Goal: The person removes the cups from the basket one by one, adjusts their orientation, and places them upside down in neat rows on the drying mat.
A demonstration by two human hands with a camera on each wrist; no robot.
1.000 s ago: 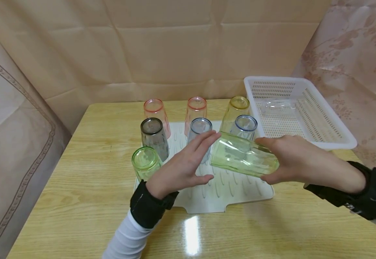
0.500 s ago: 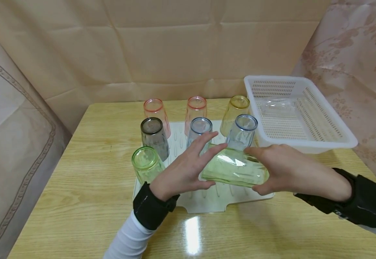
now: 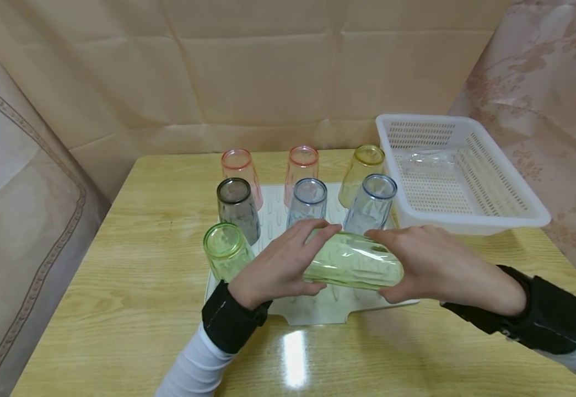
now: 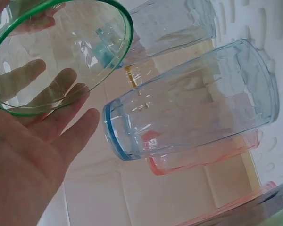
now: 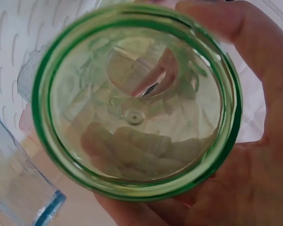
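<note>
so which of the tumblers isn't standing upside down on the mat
The green see-through plastic tumbler held on its side between the left hand and right hand; the other seven stand inverted on or beside the white ridged draining mat.

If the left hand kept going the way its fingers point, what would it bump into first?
The left hand already touches the green cup lying sideways between both hands. Its fingers point up and right; past that cup, probably the upside-down blue cup, though depth is unclear.
</note>
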